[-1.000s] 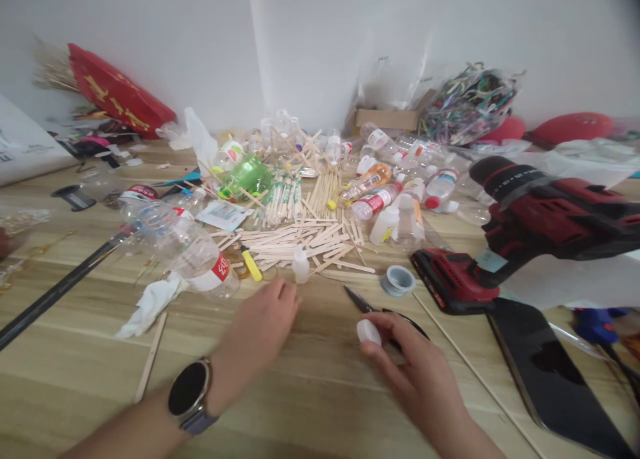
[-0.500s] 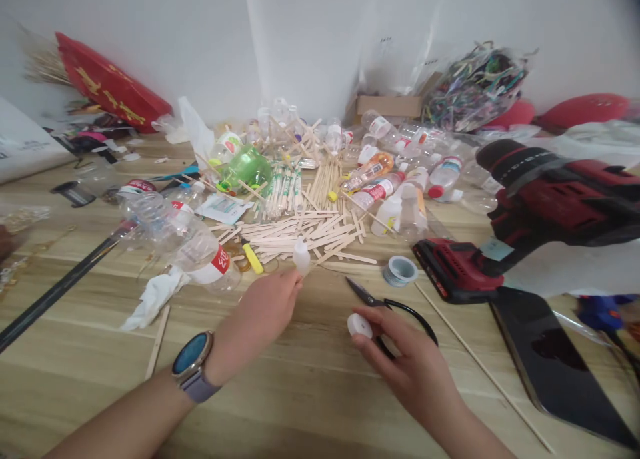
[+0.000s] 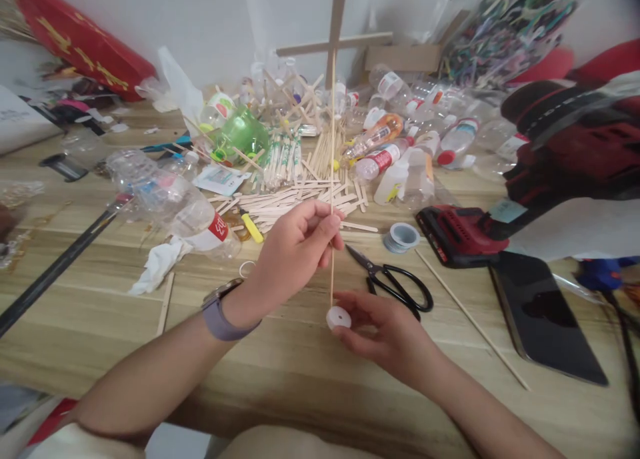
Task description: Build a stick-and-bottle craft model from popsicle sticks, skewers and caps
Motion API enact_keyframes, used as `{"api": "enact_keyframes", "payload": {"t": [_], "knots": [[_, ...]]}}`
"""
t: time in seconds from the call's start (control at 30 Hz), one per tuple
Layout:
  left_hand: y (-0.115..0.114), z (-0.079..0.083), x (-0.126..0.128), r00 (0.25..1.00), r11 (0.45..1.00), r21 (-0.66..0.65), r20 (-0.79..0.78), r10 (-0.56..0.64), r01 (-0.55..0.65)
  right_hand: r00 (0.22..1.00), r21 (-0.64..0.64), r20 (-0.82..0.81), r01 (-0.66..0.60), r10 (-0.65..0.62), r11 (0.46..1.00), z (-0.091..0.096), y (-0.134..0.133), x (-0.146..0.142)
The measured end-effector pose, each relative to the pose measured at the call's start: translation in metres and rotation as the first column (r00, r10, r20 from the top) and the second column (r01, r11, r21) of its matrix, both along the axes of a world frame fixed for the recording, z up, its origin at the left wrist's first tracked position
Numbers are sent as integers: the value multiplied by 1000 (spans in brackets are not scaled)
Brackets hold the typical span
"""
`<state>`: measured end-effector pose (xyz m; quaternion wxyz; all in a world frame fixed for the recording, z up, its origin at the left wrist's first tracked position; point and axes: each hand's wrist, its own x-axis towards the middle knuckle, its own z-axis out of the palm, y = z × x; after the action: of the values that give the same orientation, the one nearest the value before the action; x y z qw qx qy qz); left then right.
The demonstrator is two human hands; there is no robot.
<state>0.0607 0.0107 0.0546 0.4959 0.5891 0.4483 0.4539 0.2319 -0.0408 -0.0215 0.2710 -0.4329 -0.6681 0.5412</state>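
Observation:
My left hand (image 3: 307, 242) is closed, pinching a thin wooden stick (image 3: 332, 272) held upright. At the stick's upper end is a cross of flat wooden strips (image 3: 295, 48). My right hand (image 3: 390, 329) grips a small white round cap (image 3: 334, 320) with a little hole in it, between thumb and fingers. The stick's lower end is right by this cap; I cannot tell whether it touches. Black-handled scissors (image 3: 395, 285) lie on the table just beyond my right hand. Several flat craft sticks (image 3: 270, 205) lie in a pile behind my left hand.
A red and black cordless drill (image 3: 465, 235), a dark phone (image 3: 545, 319) and a loose thin stick (image 3: 470, 319) are on the right. A grey spool (image 3: 401, 237) sits beyond the scissors. Plastic bottles (image 3: 200, 225) crowd the left and back, near a yellow-handled tool (image 3: 251, 227).
My left hand has drawn back and turned, bringing the stick upright with its cross in view. My right hand has shifted left with the cap, to the stick's lower end.

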Motion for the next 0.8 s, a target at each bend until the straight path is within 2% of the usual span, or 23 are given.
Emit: {"api": "enact_keyframes", "payload": {"t": [0.1,0.33,0.67,0.8], "knots": [[-2,-6,4,1000,1000,17,-1,-7,7,999,-36,-19,-27,26,999,3,-2,0],[-10,-23,8,996,995,-68,48,-75,78,998,-30,-12,-64,64,998,9,-1,-1],[-16,-21,2,997,992,-106,32,-65,68,998,-37,-9,-60,60,998,14,-1,-2],[-22,-24,2,991,988,-117,-80,-112,102,1000,-9,-30,-5,4,1000,12,0,0]]}}
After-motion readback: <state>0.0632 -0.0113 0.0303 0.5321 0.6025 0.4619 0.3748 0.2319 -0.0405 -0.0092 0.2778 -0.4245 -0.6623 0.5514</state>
